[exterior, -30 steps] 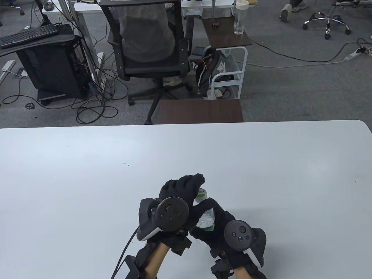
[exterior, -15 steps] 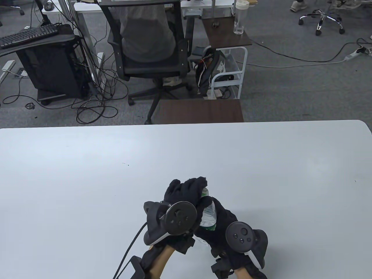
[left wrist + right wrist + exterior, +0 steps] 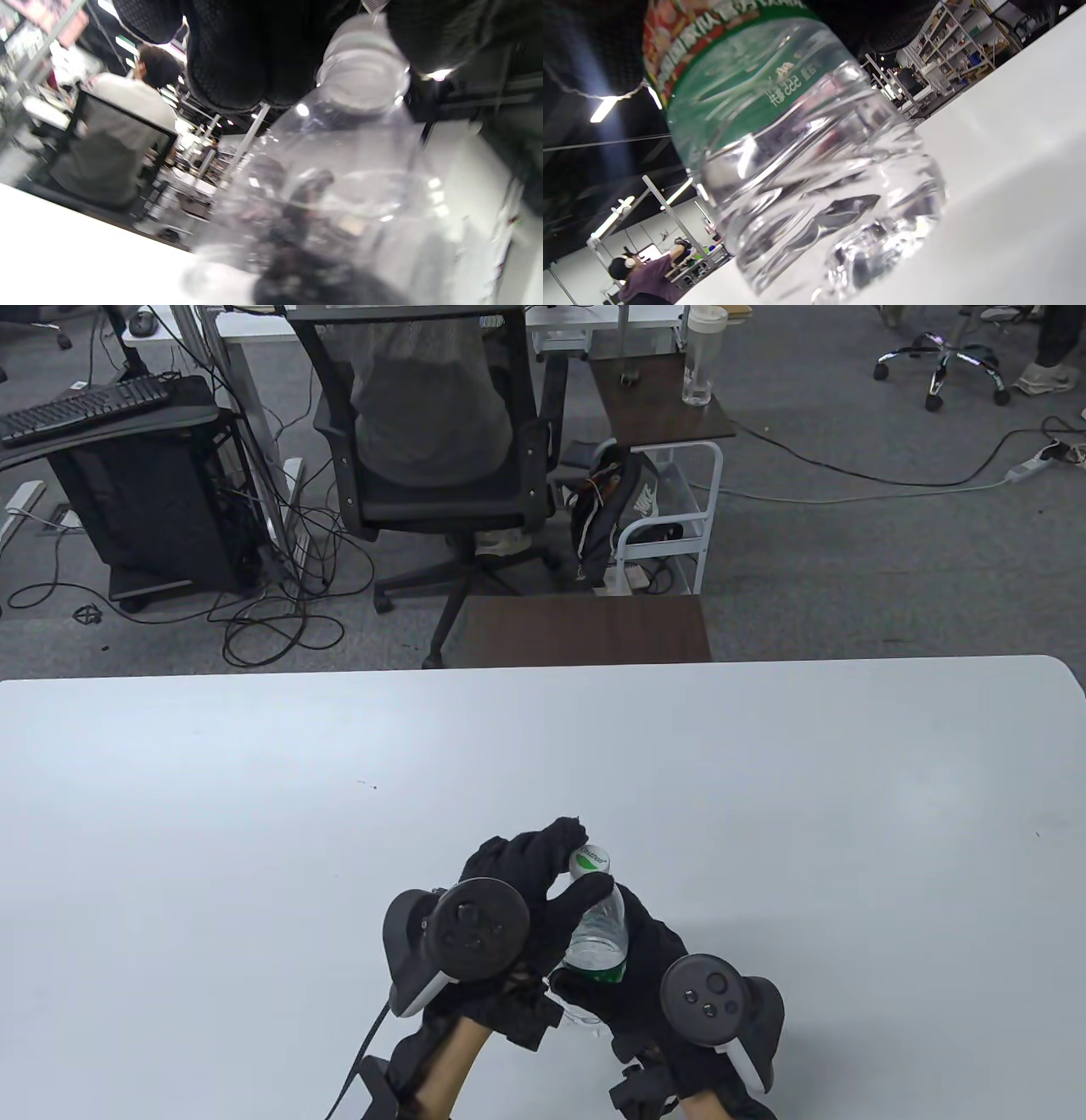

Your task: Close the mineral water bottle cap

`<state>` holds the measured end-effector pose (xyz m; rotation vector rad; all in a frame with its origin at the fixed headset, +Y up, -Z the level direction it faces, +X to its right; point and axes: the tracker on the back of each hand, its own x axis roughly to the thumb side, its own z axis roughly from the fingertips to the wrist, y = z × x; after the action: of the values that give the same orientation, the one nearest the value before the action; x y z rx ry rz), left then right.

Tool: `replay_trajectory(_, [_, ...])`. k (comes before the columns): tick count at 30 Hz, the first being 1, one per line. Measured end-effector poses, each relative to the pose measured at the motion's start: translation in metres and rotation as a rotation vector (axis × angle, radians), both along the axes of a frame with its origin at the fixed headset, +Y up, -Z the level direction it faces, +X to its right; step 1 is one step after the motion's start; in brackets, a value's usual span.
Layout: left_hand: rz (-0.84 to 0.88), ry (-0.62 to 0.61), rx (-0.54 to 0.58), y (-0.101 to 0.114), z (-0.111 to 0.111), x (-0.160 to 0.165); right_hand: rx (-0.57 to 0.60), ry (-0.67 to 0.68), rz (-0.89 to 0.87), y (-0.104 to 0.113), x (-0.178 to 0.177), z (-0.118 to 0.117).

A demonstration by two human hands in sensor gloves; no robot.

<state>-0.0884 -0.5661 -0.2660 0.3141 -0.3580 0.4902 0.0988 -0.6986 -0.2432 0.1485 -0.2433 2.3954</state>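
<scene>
A clear mineral water bottle (image 3: 599, 937) with a green label stands near the front edge of the white table (image 3: 254, 814). A white cap with a green mark (image 3: 590, 860) sits on its neck. My left hand (image 3: 543, 869) pinches the cap between thumb and fingertips. My right hand (image 3: 632, 976) grips the bottle's body around the label. The left wrist view shows the bottle's neck and shoulder (image 3: 360, 84) under my dark fingers (image 3: 237, 55). The right wrist view shows the ribbed lower body and label (image 3: 797, 148) above the table.
Beyond the table's far edge stand a black office chair (image 3: 424, 432), a brown side table (image 3: 585, 628) and a white cart (image 3: 670, 517). A cable runs from my left wrist (image 3: 365, 1052) off the front edge.
My left hand has turned and drawn back to the left on the cap, so the cap's top now shows. The right hand and bottle have stayed in place.
</scene>
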Motion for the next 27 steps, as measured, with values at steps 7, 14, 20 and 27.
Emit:
replay_trajectory(7, [0.24, -0.019, -0.074, -0.012, -0.006, 0.011, 0.056, -0.074, -0.016, 0.001, -0.001, 0.005])
replay_trajectory(14, [0.322, -0.133, -0.095, -0.016, -0.009, 0.013, 0.072, -0.053, -0.012, 0.002, 0.005, 0.003])
replay_trajectory(20, [0.368, -0.298, -0.179, -0.013, -0.014, 0.007, -0.032, 0.168, -0.158, 0.002, 0.011, -0.003])
replay_trajectory(27, [0.364, -0.331, -0.212, -0.015, -0.015, -0.002, -0.064, 0.227, -0.166, 0.001, 0.008, -0.003])
